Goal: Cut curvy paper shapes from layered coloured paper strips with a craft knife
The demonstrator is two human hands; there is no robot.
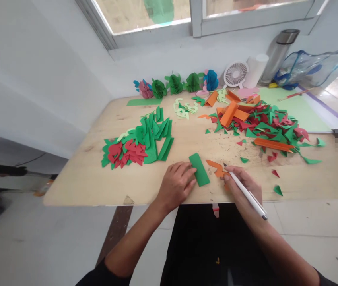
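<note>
Near the close edge of the table (97, 186), the left hand (177, 184), fingers slightly spread and loosely bent, touches the green paper (199, 171), while the right hand (244, 184) grips a white pen (248, 194) by the orange cutout (215, 165), both forearms angling inward from the near side.

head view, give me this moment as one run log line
left hand: touching green paper strip | right hand: holding white pen | orange cutout: near pen tip | paper scraps: heaped beyond right hand
</note>
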